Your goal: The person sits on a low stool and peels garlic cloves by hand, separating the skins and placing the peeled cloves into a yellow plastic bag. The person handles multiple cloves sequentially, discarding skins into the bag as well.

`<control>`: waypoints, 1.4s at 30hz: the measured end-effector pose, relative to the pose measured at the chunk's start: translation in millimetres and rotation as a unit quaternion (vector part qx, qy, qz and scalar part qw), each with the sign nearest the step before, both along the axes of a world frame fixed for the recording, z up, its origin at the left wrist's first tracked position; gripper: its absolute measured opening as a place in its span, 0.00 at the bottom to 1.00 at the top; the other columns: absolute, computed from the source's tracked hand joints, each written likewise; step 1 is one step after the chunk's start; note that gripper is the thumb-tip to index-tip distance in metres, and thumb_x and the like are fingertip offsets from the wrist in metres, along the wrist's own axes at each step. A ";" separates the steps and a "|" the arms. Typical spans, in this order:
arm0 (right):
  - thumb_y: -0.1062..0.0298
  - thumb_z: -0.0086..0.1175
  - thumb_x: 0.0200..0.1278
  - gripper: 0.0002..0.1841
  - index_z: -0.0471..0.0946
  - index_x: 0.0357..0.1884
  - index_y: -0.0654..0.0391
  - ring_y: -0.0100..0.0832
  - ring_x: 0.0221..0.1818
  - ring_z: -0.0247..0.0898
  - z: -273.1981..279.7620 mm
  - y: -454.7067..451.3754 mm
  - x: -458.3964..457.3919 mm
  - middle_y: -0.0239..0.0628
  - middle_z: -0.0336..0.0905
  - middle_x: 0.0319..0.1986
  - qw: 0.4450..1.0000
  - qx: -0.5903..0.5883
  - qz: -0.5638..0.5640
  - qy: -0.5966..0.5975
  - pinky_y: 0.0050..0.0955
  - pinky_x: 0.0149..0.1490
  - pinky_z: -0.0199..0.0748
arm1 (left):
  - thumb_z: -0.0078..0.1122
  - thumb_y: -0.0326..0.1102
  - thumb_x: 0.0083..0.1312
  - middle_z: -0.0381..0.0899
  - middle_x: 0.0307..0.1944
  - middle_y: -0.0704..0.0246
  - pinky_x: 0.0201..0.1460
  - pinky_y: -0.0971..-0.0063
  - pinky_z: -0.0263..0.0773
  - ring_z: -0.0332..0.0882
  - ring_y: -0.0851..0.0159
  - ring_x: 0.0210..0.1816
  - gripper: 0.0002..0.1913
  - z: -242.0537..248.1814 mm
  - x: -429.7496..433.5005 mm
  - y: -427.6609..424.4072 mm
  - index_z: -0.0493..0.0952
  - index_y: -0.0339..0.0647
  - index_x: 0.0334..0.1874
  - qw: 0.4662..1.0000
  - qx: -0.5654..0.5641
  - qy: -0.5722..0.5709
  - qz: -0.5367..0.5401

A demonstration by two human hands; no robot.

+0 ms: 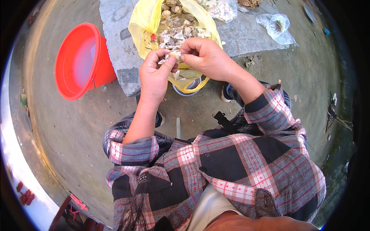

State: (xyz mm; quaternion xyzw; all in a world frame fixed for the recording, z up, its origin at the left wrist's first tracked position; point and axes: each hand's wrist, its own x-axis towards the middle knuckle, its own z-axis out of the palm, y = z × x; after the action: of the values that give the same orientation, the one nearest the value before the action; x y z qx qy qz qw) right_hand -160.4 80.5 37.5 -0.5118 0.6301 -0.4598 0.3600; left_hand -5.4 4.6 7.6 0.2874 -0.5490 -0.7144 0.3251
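Observation:
Between the thumb and fingers of my left hand is a partly peeled garlic piece with loose papery skin around it. My right hand pinches at its right edge, where a bit of skin shows by the thumb tip. Both hands are over the near side of a yellow plastic bag. Inside the bag lie whole garlic bulbs at the back and loose garlic skins nearer me. The bag's near edge hangs over a round container, mostly hidden beneath it.
A red plastic bucket holding cloudy liquid stands left of the grey stone slab. On the slab are a clear bag of pale pieces and a crumpled clear bag. My knees flank the space below the slab.

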 end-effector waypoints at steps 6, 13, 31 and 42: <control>0.67 0.53 0.57 0.10 0.76 0.32 0.64 0.23 0.28 0.70 3.0 -0.5 -2.5 0.36 0.76 0.23 1.000 0.016 0.021 -0.016 0.26 0.36 0.70 | 0.58 0.29 0.66 0.79 0.34 0.69 0.37 0.80 0.73 0.76 0.74 0.32 0.08 -2.7 1.4 -1.2 0.75 0.36 0.45 0.999 0.002 0.037 -0.024; 0.67 0.52 0.59 0.09 0.75 0.30 0.63 0.21 0.26 0.67 -3.5 -6.8 -28.3 0.33 0.75 0.24 0.992 0.029 -0.089 -0.090 0.24 0.34 0.69 | 0.54 0.32 0.69 0.79 0.36 0.68 0.37 0.78 0.72 0.74 0.72 0.34 0.10 1.4 8.2 -3.1 0.75 0.35 0.47 0.986 0.060 0.147 -0.057; 0.68 0.62 0.53 0.10 0.76 0.34 0.62 0.26 0.27 0.74 7.0 2.3 9.3 0.35 0.74 0.24 0.994 -0.070 -0.048 0.064 0.24 0.34 0.73 | 0.53 0.29 0.69 0.78 0.38 0.68 0.37 0.78 0.75 0.76 0.73 0.35 0.08 3.1 -0.8 0.7 0.73 0.35 0.47 0.998 0.056 0.036 0.012; 0.70 0.55 0.50 0.06 0.74 0.27 0.61 0.41 0.27 0.73 3.3 3.3 7.8 0.41 0.73 0.23 0.974 -0.104 -0.081 0.187 0.35 0.34 0.71 | 0.62 0.23 0.60 0.79 0.34 0.72 0.39 0.85 0.72 0.75 0.79 0.34 0.09 2.4 -4.5 8.1 0.75 0.35 0.42 0.995 -0.087 -0.022 0.049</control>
State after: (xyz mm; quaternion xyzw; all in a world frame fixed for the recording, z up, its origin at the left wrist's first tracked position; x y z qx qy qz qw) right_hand -152.6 83.9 40.9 -0.5704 0.6742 -0.4470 0.1424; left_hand -9.9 12.7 10.0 0.3004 -0.6014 -0.6402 0.3716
